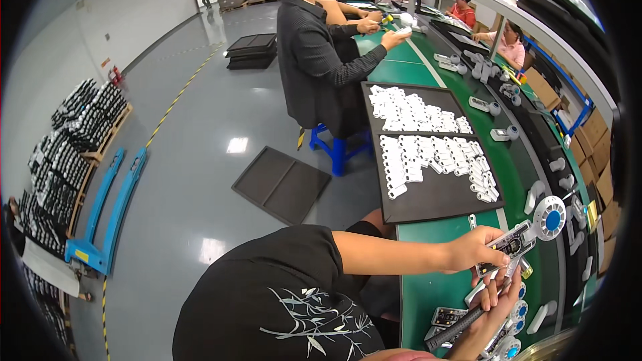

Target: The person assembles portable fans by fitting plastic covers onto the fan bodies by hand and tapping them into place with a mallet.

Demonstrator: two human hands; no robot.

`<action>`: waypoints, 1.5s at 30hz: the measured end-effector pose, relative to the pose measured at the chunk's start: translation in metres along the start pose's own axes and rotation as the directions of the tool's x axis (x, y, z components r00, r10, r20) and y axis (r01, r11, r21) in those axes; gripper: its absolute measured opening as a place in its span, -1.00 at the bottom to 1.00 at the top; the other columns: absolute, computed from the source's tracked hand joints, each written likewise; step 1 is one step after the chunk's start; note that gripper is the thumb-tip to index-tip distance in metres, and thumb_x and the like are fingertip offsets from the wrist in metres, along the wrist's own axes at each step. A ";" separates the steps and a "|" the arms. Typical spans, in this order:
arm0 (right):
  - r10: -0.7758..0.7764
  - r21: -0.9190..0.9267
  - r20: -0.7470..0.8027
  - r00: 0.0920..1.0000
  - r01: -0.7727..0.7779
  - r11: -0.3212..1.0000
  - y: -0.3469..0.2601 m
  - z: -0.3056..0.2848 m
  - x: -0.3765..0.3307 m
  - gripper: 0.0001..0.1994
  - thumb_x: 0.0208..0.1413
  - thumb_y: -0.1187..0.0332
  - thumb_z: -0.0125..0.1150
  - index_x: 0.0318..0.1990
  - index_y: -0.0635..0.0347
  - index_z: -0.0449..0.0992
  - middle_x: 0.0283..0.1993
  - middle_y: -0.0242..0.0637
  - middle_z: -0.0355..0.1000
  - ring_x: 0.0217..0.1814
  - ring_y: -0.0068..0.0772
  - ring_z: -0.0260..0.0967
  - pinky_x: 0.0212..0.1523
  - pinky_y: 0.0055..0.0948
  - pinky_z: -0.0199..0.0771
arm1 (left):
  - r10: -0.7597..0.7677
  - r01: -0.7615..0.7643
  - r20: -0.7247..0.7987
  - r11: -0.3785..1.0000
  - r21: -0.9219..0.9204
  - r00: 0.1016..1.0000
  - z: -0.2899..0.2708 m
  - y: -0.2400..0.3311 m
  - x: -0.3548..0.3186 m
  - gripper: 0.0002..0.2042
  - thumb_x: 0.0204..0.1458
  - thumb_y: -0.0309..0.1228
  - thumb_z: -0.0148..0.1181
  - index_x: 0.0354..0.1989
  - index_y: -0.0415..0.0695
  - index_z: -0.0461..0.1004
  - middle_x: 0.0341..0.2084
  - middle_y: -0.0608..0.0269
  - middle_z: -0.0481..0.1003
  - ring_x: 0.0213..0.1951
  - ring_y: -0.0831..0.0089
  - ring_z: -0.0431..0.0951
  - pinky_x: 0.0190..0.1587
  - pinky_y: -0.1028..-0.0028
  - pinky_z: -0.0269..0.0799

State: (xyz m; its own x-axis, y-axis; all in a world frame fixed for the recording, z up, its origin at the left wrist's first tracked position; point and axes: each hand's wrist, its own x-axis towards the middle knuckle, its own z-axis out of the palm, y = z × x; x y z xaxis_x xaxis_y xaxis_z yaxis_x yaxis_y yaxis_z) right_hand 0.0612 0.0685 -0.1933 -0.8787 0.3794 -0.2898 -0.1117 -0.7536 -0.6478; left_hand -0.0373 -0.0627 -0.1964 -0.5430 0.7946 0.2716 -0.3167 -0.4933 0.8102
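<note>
Our left hand (476, 249) is gripping the lower body of a grey handheld device (520, 241), its thumb lying across the open face, and our right hand (496, 304) is curling around a tool (458, 327) with a dark, ribbed grip. Taking the black tray (438, 208) as our landmark, we are holding the device just off its near corner, over the green worktop (428, 284); the tool's grip is lying farther from the tray, slanting up toward it. We are judging that steadiness is mattering most, since any rocking could be letting the tool slip onto the exposed insides. We are bracing the device sensibly close to the tool, though our thumb is perhaps sitting too near those insides; pressing on the rim would be safer. We are wanting the tool straight rather than leaning; whether its tip is touching, we cannot tell. More blue-centred devices (518, 311) are lying farther from the tray than the held one, so we are needing care with the right wrist. White parts (445, 150) are resting inside the tray.
</note>
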 end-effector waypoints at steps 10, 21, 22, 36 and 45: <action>0.052 0.036 0.094 0.994 -0.056 0.998 0.009 -0.008 0.004 -0.64 0.26 0.10 -0.04 -0.31 0.28 0.42 -0.52 -0.27 0.47 -0.89 -0.72 0.01 -0.95 -0.77 -0.04 | -0.140 0.140 0.040 0.990 -0.003 0.989 0.002 0.012 -0.006 -0.78 0.02 -0.38 0.18 -0.25 -0.28 0.40 -0.54 0.13 0.53 -0.68 0.50 0.50 -0.77 0.57 0.33; -0.021 0.079 0.234 0.972 0.002 0.997 0.019 -0.026 0.016 -0.64 0.33 0.12 -0.18 -0.19 0.30 0.35 -0.52 -0.16 0.38 -0.85 -0.75 0.01 -0.94 -0.77 0.00 | -0.295 0.292 0.052 0.955 0.054 0.954 -0.001 0.028 -0.009 -0.76 -0.02 -0.37 0.18 -0.28 -0.31 0.44 -0.55 0.13 0.53 -0.70 0.48 0.50 -0.78 0.55 0.31; -0.019 0.079 0.236 0.972 0.001 0.997 0.019 -0.025 0.017 -0.64 0.33 0.12 -0.18 -0.19 0.30 0.35 -0.52 -0.16 0.38 -0.85 -0.75 0.01 -0.94 -0.77 0.00 | -0.297 0.294 0.043 0.954 0.058 0.954 -0.002 0.029 -0.007 -0.76 -0.02 -0.37 0.18 -0.29 -0.31 0.44 -0.55 0.13 0.53 -0.70 0.48 0.51 -0.78 0.55 0.31; -0.139 0.032 0.211 0.968 0.135 0.990 0.008 -0.011 0.001 -0.70 0.34 0.22 -0.23 -0.04 0.26 0.32 -0.33 -0.22 0.42 -0.83 -0.76 0.00 -0.94 -0.77 0.02 | -0.175 0.177 -0.040 0.980 0.085 0.984 -0.001 0.029 -0.008 -0.72 0.04 -0.31 0.14 -0.18 -0.23 0.33 -0.45 0.17 0.50 -0.60 0.52 0.48 -0.72 0.58 0.36; -0.156 -0.020 0.158 0.975 0.161 0.987 0.006 -0.013 0.003 -0.72 0.33 0.24 -0.18 0.03 0.21 0.31 -0.30 -0.27 0.43 -0.82 -0.78 -0.01 -0.94 -0.76 0.01 | -0.114 0.122 -0.079 0.987 0.105 0.990 -0.005 0.022 -0.008 -0.64 0.03 -0.33 0.13 -0.06 -0.21 0.23 -0.39 0.20 0.45 -0.55 0.54 0.46 -0.66 0.57 0.40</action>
State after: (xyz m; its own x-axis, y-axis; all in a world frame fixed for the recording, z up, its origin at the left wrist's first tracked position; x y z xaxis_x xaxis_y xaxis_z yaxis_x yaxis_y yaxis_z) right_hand 0.0641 0.0722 -0.2074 -0.9127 0.4025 -0.0702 -0.2423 -0.6716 -0.7002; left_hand -0.0441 -0.0820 -0.1833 -0.5629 0.8153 0.1357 -0.2970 -0.3527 0.8874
